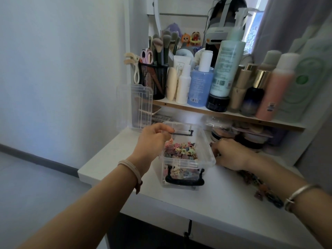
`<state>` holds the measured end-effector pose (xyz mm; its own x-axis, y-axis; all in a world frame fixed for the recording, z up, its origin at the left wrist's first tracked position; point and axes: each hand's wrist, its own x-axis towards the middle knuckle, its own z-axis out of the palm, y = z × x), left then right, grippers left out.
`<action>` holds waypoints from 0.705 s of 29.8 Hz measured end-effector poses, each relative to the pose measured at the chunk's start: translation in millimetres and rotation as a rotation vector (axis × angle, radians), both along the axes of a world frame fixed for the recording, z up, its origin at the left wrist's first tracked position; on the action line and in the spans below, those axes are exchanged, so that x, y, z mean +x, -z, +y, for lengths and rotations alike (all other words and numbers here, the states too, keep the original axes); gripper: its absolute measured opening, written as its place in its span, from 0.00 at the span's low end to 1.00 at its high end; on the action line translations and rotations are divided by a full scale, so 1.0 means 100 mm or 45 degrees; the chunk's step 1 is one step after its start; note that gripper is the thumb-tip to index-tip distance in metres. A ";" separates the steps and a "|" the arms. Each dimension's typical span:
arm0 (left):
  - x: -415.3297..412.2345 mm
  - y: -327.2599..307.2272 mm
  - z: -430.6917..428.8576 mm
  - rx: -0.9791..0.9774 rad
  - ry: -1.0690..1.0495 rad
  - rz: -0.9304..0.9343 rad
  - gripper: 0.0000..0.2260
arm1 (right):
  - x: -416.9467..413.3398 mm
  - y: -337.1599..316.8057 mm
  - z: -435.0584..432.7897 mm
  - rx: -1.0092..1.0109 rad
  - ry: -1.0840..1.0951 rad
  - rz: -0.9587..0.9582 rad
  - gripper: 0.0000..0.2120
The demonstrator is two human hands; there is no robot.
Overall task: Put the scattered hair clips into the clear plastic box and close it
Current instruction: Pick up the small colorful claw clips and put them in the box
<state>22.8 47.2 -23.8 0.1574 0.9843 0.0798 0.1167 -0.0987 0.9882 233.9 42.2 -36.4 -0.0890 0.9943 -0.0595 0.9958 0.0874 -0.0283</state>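
The clear plastic box [206,155] with black latches stands open on the white desk, holding several small colourful hair clips [181,150]. Its clear lid [136,105] leans upright at the back left. My left hand [152,139] hovers over the box's left edge with fingers curled; a small pink clip shows just below the fingertips, and whether it is pinched I cannot tell. My right hand [230,153] rests on the desk right of the box, fingers curled down over clips there. More scattered clips [258,186] lie along my right forearm.
A shelf [233,114] just behind the box carries bottles, tubes and a black mesh cup [154,78] of brushes. Compacts and jars sit under the shelf at the right. The desk's front-left edge [107,184] drops to the floor. A mirror stands behind.
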 end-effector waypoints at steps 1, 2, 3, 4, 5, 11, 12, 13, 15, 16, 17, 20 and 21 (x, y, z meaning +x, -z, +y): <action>0.00 0.00 0.00 0.005 -0.001 0.001 0.12 | -0.01 0.00 0.00 0.009 0.015 0.020 0.08; 0.00 0.00 0.00 0.008 -0.001 0.001 0.13 | -0.02 0.00 0.00 0.017 0.030 0.036 0.08; 0.00 -0.01 0.00 0.008 0.001 -0.001 0.12 | -0.03 0.00 -0.01 0.027 0.038 0.047 0.08; 0.01 -0.01 0.01 0.003 0.003 -0.004 0.12 | -0.04 0.01 -0.01 0.032 0.040 0.051 0.08; 0.01 -0.01 0.01 0.001 0.003 -0.002 0.12 | -0.04 0.01 -0.01 0.036 0.033 0.053 0.08; 0.01 -0.01 0.01 0.001 0.019 0.005 0.12 | -0.04 -0.11 -0.05 0.225 0.075 0.249 0.11; 0.01 -0.01 0.02 0.005 0.019 0.013 0.12 | -0.07 -0.20 -0.06 0.355 0.109 0.396 0.10; 0.01 -0.01 0.02 0.010 0.015 0.026 0.12 | -0.12 -0.32 -0.08 0.466 0.117 0.596 0.08; 0.02 -0.02 0.02 0.008 0.020 0.038 0.11 | -0.24 -0.57 -0.14 0.505 0.008 0.960 0.07; 0.02 -0.02 0.02 0.001 0.025 0.034 0.11 | -0.31 -0.66 -0.16 0.438 -0.075 1.022 0.07; 0.01 -0.03 0.01 -0.007 0.028 0.025 0.11 | -0.36 -0.72 -0.16 0.336 -0.134 0.990 0.07; 0.01 -0.03 0.00 -0.011 0.033 0.012 0.11 | -0.33 -0.75 -0.08 0.198 -0.092 0.769 0.05; 0.01 -0.02 0.01 -0.005 0.030 0.015 0.11 | -0.27 -0.74 -0.04 0.206 -0.041 0.750 0.06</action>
<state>23.6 47.8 -21.5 0.1817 0.9806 0.0738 0.1263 -0.0977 0.9872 206.6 37.7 37.1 -0.0911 0.9829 0.1600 0.8136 0.1661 -0.5572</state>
